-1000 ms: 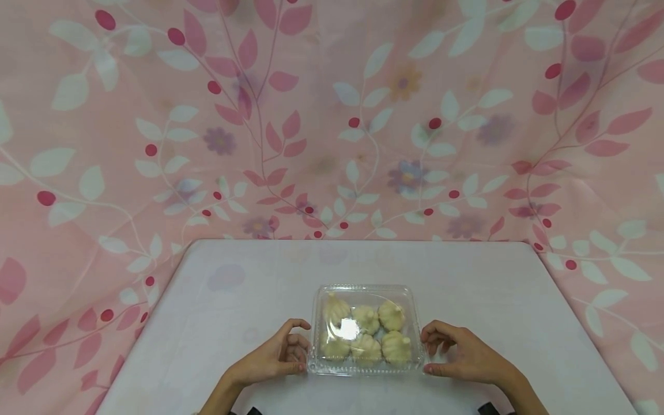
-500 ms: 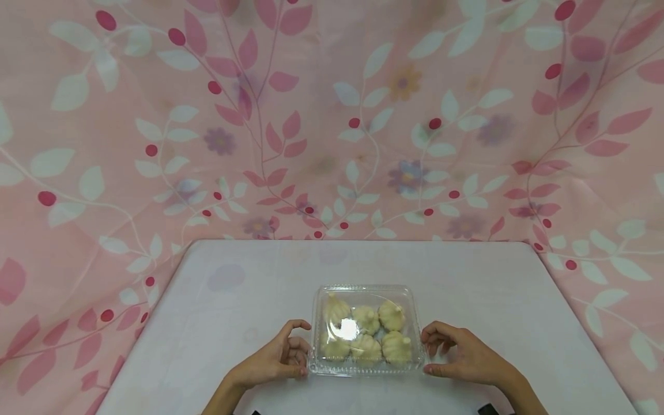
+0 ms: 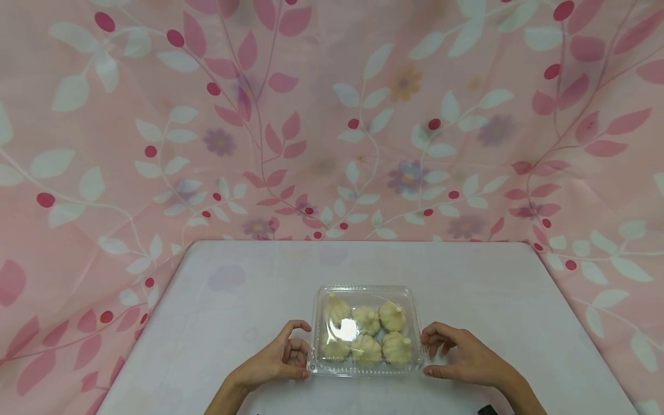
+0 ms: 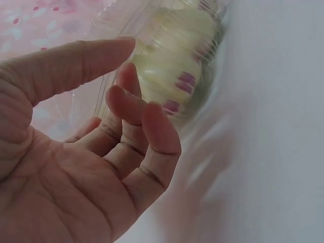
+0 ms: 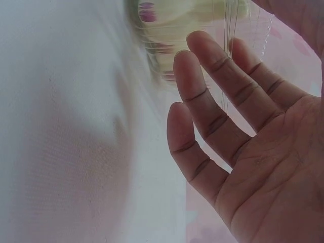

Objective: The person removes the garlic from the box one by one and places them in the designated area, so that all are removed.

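Note:
A clear plastic clamshell container (image 3: 365, 372) sits on the white table, lid down, with several pale, ribbed garlic bulbs (image 3: 396, 347) visible inside. My left hand (image 3: 275, 360) is at its left side, fingers loosely bent and fingertips right at the edge. On the opposite side, my right hand (image 3: 464, 354) mirrors it, with thumb and fingertips close to the right edge. The left wrist view shows the thumb and bent fingers of the left hand (image 4: 66, 172) overlapping the container wall. In the right wrist view, the relaxed fingers of the right hand (image 5: 283, 147) are spread beside the bulbs (image 5: 177, 20).
The white tabletop (image 3: 259, 271) extends behind the container and to both sides. Pink floral cloth (image 3: 321, 115) hangs behind the table and along its sides. A small black object (image 3: 487, 410) shows by the right wrist at the bottom edge.

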Available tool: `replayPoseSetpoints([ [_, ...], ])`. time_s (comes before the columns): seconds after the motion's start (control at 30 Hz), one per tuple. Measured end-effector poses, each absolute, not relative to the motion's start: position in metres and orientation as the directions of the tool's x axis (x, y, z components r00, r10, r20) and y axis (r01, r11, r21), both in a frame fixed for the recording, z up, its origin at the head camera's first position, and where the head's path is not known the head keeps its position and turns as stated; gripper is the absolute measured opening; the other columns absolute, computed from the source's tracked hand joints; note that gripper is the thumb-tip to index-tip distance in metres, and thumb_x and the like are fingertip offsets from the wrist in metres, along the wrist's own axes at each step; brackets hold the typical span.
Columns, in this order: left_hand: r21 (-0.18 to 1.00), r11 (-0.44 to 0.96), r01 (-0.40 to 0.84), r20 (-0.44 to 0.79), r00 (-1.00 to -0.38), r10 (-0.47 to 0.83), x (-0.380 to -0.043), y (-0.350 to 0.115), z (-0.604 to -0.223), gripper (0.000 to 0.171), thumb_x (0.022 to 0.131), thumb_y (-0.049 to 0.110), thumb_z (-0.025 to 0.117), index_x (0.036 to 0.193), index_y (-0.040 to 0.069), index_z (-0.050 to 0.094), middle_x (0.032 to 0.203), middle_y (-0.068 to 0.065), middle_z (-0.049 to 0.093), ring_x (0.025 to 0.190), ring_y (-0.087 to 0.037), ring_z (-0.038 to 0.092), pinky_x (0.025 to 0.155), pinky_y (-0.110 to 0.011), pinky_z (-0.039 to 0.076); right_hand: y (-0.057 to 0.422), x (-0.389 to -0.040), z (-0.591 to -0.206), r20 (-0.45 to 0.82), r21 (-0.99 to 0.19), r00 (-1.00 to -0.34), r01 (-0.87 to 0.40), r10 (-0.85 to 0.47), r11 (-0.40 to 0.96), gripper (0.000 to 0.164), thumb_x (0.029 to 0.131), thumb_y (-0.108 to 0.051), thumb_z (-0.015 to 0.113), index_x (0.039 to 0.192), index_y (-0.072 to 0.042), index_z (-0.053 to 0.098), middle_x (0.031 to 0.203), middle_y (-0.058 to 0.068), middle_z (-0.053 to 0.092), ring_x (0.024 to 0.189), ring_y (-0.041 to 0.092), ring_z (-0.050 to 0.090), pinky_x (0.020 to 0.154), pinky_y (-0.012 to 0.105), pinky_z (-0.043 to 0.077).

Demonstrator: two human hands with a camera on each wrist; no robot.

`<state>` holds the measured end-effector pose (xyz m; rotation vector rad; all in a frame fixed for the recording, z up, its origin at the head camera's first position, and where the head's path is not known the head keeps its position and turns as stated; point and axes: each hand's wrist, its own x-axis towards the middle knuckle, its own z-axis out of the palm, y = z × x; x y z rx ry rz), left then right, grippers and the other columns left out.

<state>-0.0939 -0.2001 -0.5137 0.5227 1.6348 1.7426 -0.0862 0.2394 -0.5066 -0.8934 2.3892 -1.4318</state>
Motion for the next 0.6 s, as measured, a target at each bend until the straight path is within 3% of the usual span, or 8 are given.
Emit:
replayPoseSetpoints([
  [0.6,0.962,-0.053,-0.268,-0.147,-0.671,0.727,-0.0934,-0.1995,-0.5166,0.074,0.088,-0.004,0.067,0.139,0.004,0.014,0.108,-0.013,0.06,0.083,-0.016,0.06,0.069,-0.024,0.05,0.2396,-0.0868,-0.5074,0.128,-0.859,-0.786,-0.392,-0.605,0.328,0.04,0.084,-0.021,0.081,0.115,-0.01,0.058,0.098,-0.004,0.064,0.084,0.017,0.064,0.068,0.033,0.053],
])
